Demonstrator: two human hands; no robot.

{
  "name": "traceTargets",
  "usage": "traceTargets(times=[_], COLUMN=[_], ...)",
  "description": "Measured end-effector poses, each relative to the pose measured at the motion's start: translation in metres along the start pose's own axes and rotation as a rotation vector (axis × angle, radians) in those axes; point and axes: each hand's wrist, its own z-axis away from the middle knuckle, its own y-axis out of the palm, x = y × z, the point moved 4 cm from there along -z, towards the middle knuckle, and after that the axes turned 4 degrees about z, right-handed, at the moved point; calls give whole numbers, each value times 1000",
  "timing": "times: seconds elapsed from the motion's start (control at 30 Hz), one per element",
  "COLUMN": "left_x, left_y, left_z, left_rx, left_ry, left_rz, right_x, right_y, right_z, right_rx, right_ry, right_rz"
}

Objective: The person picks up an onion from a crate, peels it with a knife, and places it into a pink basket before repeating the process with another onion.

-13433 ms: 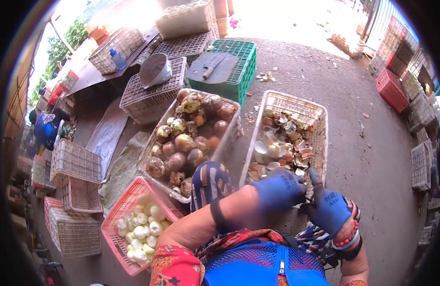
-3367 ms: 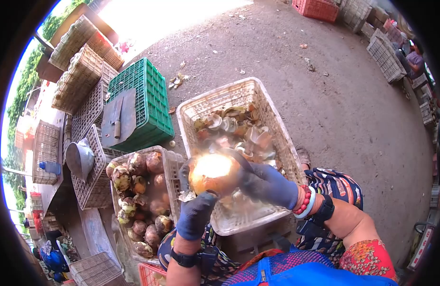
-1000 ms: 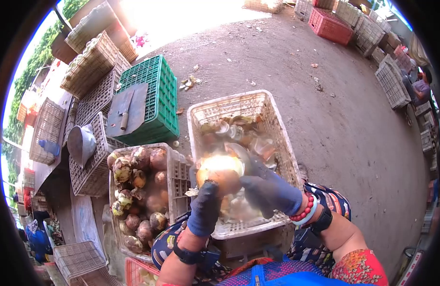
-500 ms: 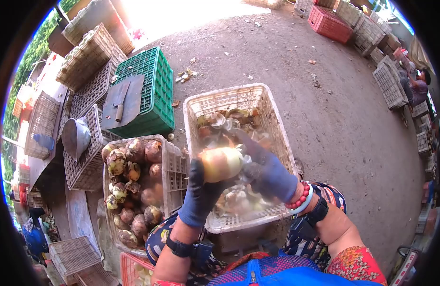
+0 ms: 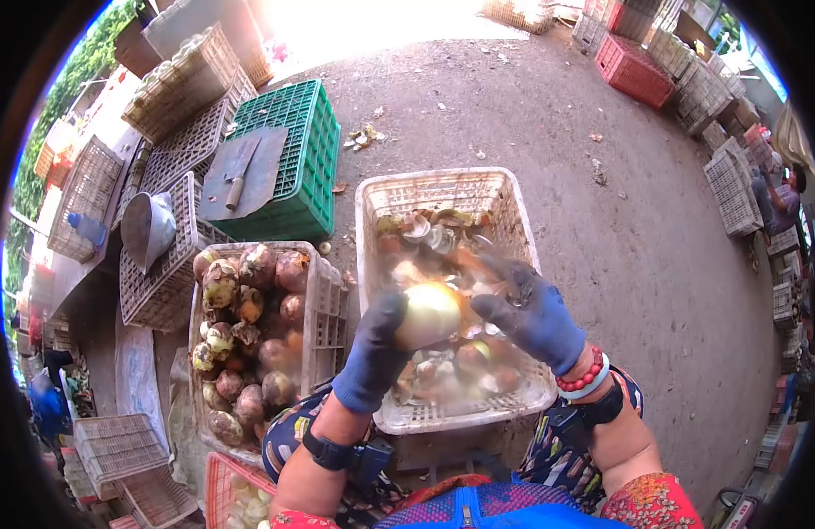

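My left hand (image 5: 378, 346), in a blue and black glove, is closed around a partly peeled onion (image 5: 428, 315) above a white plastic crate (image 5: 526, 231). The onion shows a pale, shiny surface with some orange-brown at its right end. Just to the right, my right hand (image 5: 542, 321), also gloved, has its fingers apart, with the thumb pointing at the onion. Nothing shows clearly in it. Below both hands, the crate holds onion peelings (image 5: 438, 234), partly blurred. To the left, unpeeled onions (image 5: 250, 404) fill a second crate (image 5: 326, 310).
A green crate (image 5: 317, 189) stands beyond the onions, with a dark board and a knife (image 5: 235, 193) on top. A metal scoop (image 5: 148, 231) rests on crates at left. A red crate (image 5: 227, 494) with pale onions is near my left knee. A person (image 5: 784, 201) sits far right.
My right hand has moved off the onion to the right and its fingers have spread. The left hand still holds the onion, now turned. The view has shifted slightly.
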Motion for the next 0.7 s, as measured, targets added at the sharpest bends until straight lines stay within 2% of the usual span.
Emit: traceTargets(times=[0.03, 0.13, 0.17, 0.2, 0.27, 0.33, 0.37, 0.43, 0.53, 0.57, 0.6, 0.63, 0.7], left_x=[-2, -2, 0, 0, 1, -1, -1, -2, -10, -12, -18, -23, -25], left_y=[-4, -4, -1, 3, 7, 1, -2, -7, 2, -2, -1, 3, 8], left_z=[1, 1, 3, 4, 5, 6, 7, 8, 14, 15, 18, 18, 14], left_rx=[-42, -189, -206, -223, -183, -159, -131, -70, 12, 94, 84, 138, 133], left_ry=[35, 140, 145, 151, 145, 112, 103, 77, 13, 174, 381, 467, 294], left_rz=[-131, -525, -609, -693, -614, -658, -530, -279, 98, -463, -1009, -1089, -654], right_x=[-3, 13, 12, 12, 14, 16, 17, 16, -1, -5, -10, -21, -22], right_y=[3, 26, 27, 27, 25, 26, 26, 27, 35, 36, 38, 43, 35], right_z=[2, 11, 12, 12, 11, 10, 10, 13, 18, 18, 18, 18, 17], right_rx=[34, 194, 244, 273, 346, 278, 243, 323, 322, 310, 294, 321, 260], right_ry=[56, 235, 217, 221, 223, 254, 271, 455, 498, 472, 446, 482, 432], right_rz=[-80, -600, -454, -434, -387, -400, -408, -548, -795, -889, -986, -1105, -999])
